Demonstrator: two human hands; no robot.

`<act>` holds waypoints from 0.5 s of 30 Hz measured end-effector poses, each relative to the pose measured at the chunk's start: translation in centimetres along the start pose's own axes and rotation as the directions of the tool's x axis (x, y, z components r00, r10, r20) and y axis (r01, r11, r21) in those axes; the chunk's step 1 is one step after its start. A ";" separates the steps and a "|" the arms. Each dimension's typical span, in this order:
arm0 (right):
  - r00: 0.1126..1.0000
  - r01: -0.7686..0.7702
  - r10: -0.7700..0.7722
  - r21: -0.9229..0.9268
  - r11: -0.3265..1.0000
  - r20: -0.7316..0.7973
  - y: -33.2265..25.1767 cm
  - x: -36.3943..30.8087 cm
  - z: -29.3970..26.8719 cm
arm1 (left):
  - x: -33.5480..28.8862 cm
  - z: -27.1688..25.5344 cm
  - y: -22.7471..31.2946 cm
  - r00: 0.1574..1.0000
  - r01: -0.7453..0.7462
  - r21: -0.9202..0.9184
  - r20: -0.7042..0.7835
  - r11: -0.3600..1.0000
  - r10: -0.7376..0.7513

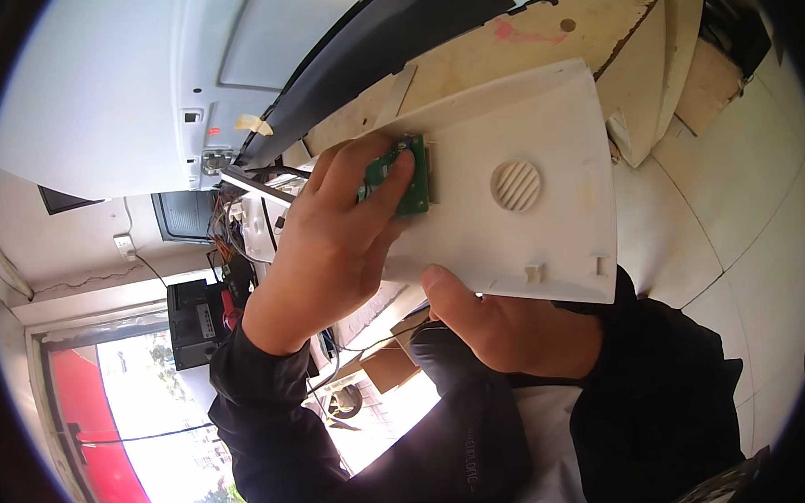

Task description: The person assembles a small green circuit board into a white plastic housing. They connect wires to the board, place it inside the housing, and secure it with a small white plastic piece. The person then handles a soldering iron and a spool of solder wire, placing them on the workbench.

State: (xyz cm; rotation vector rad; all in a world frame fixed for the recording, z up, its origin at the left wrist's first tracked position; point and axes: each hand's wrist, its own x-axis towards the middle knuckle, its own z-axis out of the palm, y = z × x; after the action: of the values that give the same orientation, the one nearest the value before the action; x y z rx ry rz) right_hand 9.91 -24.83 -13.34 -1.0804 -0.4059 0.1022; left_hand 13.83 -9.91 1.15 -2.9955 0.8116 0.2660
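Observation:
My left hand [328, 228] is closed on a small green circuit board [413, 192], pinching it between thumb and fingers. The board sits against the inner face of a white plastic cover [475, 248]; whether it is fastened there I cannot tell. Toward the right, the cover has a round slotted vent [516, 185] and small clips along its lower edge. That lower edge is gripped by my right hand [498, 328], with the thumb on the inner face and the fingers hidden behind.
A large pale panel with a dark strip [365, 62] fills the upper left. Behind the cover lies a worn wooden surface [537, 39]. Loose wires [230, 226], a black box-shaped device [197, 324] and a cardboard box [390, 366] are at left and below. Tiled floor [692, 218] shows at right.

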 end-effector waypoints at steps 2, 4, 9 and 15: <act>0.997 -0.071 0.070 0.009 0.997 0.021 -0.3 0.0 -0.3 | 0.1 0.4 -0.3 0.999 -0.023 -0.009 -0.030 1.000 0.023; 0.994 -0.101 0.102 -0.029 0.994 0.041 -0.3 -0.2 -0.5 | -0.1 0.6 -0.4 0.999 -0.005 -0.027 -0.038 1.000 0.004; 0.995 -0.083 0.084 -0.021 0.996 0.058 0.0 -0.1 -0.2 | 0.0 0.0 -0.1 0.997 -0.027 0.064 -0.070 0.998 0.031; 0.960 -0.274 0.273 0.377 0.885 0.057 -1.8 -0.6 0.7 | -1.1 0.9 -0.8 0.989 -0.038 0.027 -0.142 0.999 0.041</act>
State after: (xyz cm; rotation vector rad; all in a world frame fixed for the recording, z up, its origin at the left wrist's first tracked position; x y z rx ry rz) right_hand 8.88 -25.26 -11.67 -0.7440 -0.2181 0.4186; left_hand 13.15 -8.55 0.48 -3.0059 0.8797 0.0417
